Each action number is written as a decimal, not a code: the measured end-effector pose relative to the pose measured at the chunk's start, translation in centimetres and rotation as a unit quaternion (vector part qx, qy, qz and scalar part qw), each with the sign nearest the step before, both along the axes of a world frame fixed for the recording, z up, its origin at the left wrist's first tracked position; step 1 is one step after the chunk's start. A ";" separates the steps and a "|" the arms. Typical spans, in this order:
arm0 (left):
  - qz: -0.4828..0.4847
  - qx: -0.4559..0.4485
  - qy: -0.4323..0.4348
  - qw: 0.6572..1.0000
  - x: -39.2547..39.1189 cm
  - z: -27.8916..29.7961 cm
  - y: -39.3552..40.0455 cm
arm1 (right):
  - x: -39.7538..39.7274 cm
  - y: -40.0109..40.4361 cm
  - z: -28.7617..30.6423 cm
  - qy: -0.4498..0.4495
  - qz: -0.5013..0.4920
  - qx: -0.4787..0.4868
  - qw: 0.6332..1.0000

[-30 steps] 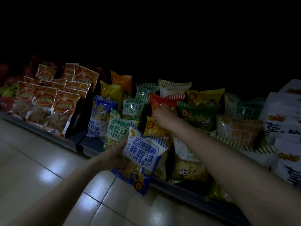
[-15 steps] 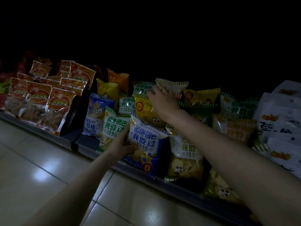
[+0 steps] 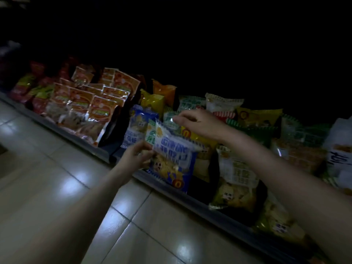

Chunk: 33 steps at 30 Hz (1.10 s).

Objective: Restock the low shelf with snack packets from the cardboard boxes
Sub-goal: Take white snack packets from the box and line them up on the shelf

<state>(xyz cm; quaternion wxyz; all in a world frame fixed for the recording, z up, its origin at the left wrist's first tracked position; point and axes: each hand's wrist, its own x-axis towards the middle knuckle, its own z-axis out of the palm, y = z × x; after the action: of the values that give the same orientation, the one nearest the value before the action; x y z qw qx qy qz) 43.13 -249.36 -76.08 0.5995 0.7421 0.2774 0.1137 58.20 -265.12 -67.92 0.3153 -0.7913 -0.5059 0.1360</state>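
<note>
View: head camera, dim light, frame tilted and slightly blurred.
Low shelf (image 3: pixel 171 189): runs from upper left to lower right along a tiled floor (image 3: pixel 57 187); its dark front lip borders the tiles.
Left hand (image 3: pixel 136 159): fingers curled round the left edge of a blue-and-white snack packet (image 3: pixel 174 161), gripping it.
Blue-and-white snack packet: held upright at the shelf front, lower edge at the lip, tilted slightly (print too blurred to read).
Right hand (image 3: pixel 198 123): reaches over the row, thumb and fingers drawn together at the top of a green-and-white packet (image 3: pixel 170 121); whether it actually pinches the packet cannot be told.
Blue packet (image 3: pixel 138 126): stands just left of the held packet, partly behind it.
Yellow packet (image 3: pixel 198 138): lies under the right wrist.
Orange-red pouches (image 3: pixel 99 107): stacked in the neighbouring section to the left, clear windows facing the floor.
Pale green packet (image 3: pixel 236 172): leans at the shelf front, right of the held packet.
White bags (image 3: pixel 339 149): far right end, partly cut off by the frame.
Back of shelf: in darkness, contents not discernible.
</note>
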 end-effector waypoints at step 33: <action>0.186 0.228 0.146 0.945 1.8 -8.5 7.2 | -1.6 17.2 -8.9 -0.153 0.026 -0.120 0.981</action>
<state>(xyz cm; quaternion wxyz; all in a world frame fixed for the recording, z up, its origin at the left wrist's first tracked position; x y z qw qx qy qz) 44.93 -242.16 -84.61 0.3356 0.8026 0.4617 0.1733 56.56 -247.96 -76.83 0.1331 -0.8212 -0.5488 0.0816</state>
